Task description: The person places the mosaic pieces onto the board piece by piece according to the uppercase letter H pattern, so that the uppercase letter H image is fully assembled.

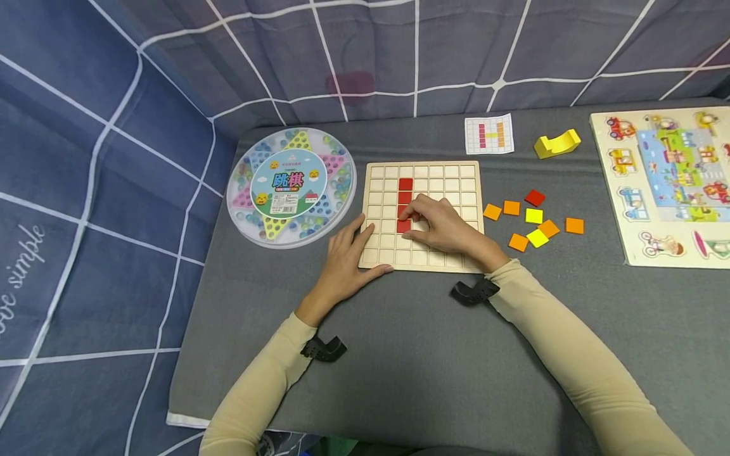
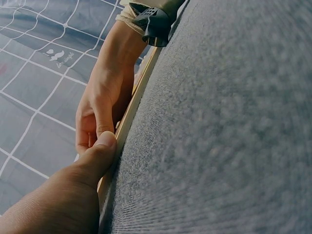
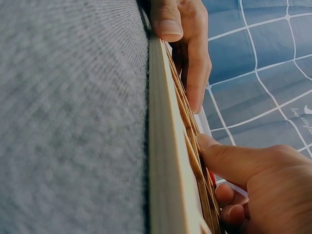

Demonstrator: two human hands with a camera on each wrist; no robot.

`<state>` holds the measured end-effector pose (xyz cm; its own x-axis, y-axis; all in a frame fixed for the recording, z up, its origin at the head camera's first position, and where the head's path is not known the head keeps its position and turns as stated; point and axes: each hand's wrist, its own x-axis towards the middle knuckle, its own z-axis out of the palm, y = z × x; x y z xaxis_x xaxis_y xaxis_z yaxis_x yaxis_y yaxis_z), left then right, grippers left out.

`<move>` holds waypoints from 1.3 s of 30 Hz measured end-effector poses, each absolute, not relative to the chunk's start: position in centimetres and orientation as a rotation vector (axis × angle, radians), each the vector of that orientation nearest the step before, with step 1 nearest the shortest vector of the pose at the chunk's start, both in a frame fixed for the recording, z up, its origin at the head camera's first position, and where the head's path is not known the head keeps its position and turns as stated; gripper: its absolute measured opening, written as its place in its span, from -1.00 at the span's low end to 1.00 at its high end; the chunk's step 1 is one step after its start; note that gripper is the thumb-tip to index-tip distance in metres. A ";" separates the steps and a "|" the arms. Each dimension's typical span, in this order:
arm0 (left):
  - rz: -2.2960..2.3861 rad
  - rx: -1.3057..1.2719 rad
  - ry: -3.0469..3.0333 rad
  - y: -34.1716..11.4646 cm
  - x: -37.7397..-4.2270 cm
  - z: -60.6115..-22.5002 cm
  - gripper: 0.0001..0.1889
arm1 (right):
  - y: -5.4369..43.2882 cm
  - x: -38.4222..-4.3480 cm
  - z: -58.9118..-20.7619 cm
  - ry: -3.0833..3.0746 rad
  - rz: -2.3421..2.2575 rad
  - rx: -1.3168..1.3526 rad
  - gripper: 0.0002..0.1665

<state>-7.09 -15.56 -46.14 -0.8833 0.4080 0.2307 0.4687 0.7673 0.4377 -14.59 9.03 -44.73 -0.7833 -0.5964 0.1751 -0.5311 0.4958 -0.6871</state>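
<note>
Steadies the board (image 1: 452, 185) at its near left corner with the left hand (image 1: 345, 256), with fingers spread and thumb on the near edge. Curls the right hand (image 1: 439, 225) narrowly over the near end of a column of red tiles (image 1: 405, 197), set in the grid left of its middle. Cannot quite tell, past those bent fingers, whether pinching a tile or only touching one. Has loose orange tiles (image 1: 574, 225), yellow tiles (image 1: 533, 216) and a single red tile (image 1: 535, 198) scattered right of the board. Shows a card (image 1: 489, 134) beyond the far right corner, near a yellow block (image 1: 556, 147).
</note>
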 end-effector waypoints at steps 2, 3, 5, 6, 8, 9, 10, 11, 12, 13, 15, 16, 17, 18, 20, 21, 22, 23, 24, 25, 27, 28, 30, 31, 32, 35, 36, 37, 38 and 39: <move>-0.751 -0.707 -2.835 -15.6 -7.1 -46.2 -0.06 | 9.0 -14.6 -44.8 2.641 -1.165 -0.994 -0.66; -0.750 -0.707 -2.834 -15.6 -7.1 -46.2 -0.06 | 9.0 -14.6 -44.8 2.639 -1.164 -0.994 -0.65; -0.748 -0.708 -2.834 -15.6 -7.1 -46.2 -0.06 | 9.0 -14.6 -44.8 2.635 -1.165 -0.995 -0.65; -0.747 -0.708 -2.834 -15.6 -7.1 -46.2 -0.06 | 9.1 -14.6 -44.9 2.634 -1.165 -0.997 -0.64; -0.745 -0.709 -2.833 -15.6 -7.1 -46.2 -0.06 | 9.1 -14.6 -44.9 2.629 -1.166 -0.999 -0.64; -0.745 -0.710 -2.833 -15.6 -7.1 -46.2 -0.06 | 9.1 -14.6 -44.9 2.627 -1.169 -1.000 -0.64; -0.745 -0.710 -2.833 -15.6 -7.1 -46.2 -0.06 | 9.1 -14.6 -44.9 2.627 -1.170 -1.003 -0.63; -0.746 -0.709 -2.833 -15.6 -7.1 -46.2 -0.06 | 9.1 -14.6 -44.9 2.628 -1.172 -1.006 -0.64; -0.746 -0.709 -2.833 -15.6 -7.1 -46.2 -0.06 | 9.1 -14.6 -44.9 2.630 -1.172 -1.009 -0.64; -0.746 -0.709 -2.833 -15.6 -7.1 -46.2 -0.06 | 9.1 -14.6 -44.9 2.632 -1.173 -1.014 -0.64; -0.746 -0.708 -2.834 -15.6 -7.1 -46.2 -0.06 | 9.1 -14.6 -44.9 2.636 -1.171 -1.021 -0.64; -0.746 -0.707 -2.835 -15.6 -7.1 -46.2 -0.06 | 9.1 -14.6 -44.8 2.638 -1.167 -1.025 -0.64; -0.745 -0.707 -2.835 -15.6 -7.1 -46.2 -0.06 | 9.1 -14.6 -44.8 2.638 -1.162 -1.027 -0.64; -0.745 -0.708 -2.835 -15.6 -7.1 -46.1 -0.06 | 9.1 -14.6 -44.8 2.636 -1.154 -1.028 -0.64; -0.743 -0.707 -2.835 -15.6 -7.0 -46.1 -0.06 | 9.3 -14.6 -44.6 2.615 -1.155 -1.030 -0.64; -0.744 -0.707 -2.836 -15.6 -7.0 -46.1 -0.06 | 9.4 -14.6 -44.5 2.600 -1.162 -1.034 -0.65; -0.743 -0.706 -2.837 -15.6 -7.0 -46.1 -0.06 | 9.5 -14.6 -44.4 2.579 -1.177 -1.038 -0.65; -0.742 -0.706 -2.837 -15.6 -7.0 -46.1 -0.06 | 9.6 -14.6 -44.2 2.555 -1.198 -1.049 -0.65; -0.741 -0.706 -2.838 -15.6 -7.0 -46.2 -0.06 | 9.8 -14.7 -44.1 2.529 -1.226 -1.060 -0.66; -0.740 -0.711 -2.839 -15.5 -7.0 -46.2 -0.06 | 10.1 -14.7 -43.9 2.499 -1.269 -1.068 -0.67; -0.744 -0.715 -2.838 -15.4 -7.0 -46.2 -0.05 | 10.9 -14.7 -43.5 2.456 -1.349 -1.088 -0.68; -0.744 -0.716 -2.839 -15.4 -7.0 -46.2 -0.05 | 11.3 -14.7 -43.3 2.444 -1.389 -1.096 -0.68; -0.752 -0.713 -2.836 -15.4 -7.0 -46.1 -0.05 | 12.5 -14.8 -43.0 2.463 -1.434 -1.086 -0.68; -0.757 -0.712 -2.833 -15.4 -6.9 -46.1 -0.05 | 13.1 -14.9 -42.9 2.485 -1.448 -1.073 -0.68; -0.761 -0.709 -2.829 -15.4 -6.9 -46.1 -0.04 | 13.9 -15.0 -43.0 2.520 -1.451 -1.059 -0.68; -0.747 -0.708 -2.823 -15.5 -6.8 -46.1 -0.05 | 16.5 -15.2 -43.1 2.642 -1.426 -0.958 -0.70; -0.742 -0.710 -2.821 -15.5 -6.8 -46.1 -0.05 | 17.5 -15.2 -43.2 2.674 -1.424 -0.915 -0.70; -0.742 -0.714 -2.818 -15.5 -6.8 -46.1 -0.05 | 18.4 -15.2 -43.3 2.706 -1.422 -0.875 -0.70; -0.744 -0.716 -2.816 -15.5 -6.8 -46.2 -0.05 | 19.3 -15.2 -43.3 2.741 -1.413 -0.833 -0.70; -0.744 -0.719 -2.813 -15.5 -6.8 -46.2 -0.05 | 20.1 -15.2 -43.3 2.772 -1.405 -0.784 -0.70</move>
<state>-6.79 -15.48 -46.18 -0.8750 0.4122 0.2539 0.4838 0.7630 0.4287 -15.18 20.14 -43.26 -0.8784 -0.3950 0.2690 -0.4505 0.4964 -0.7420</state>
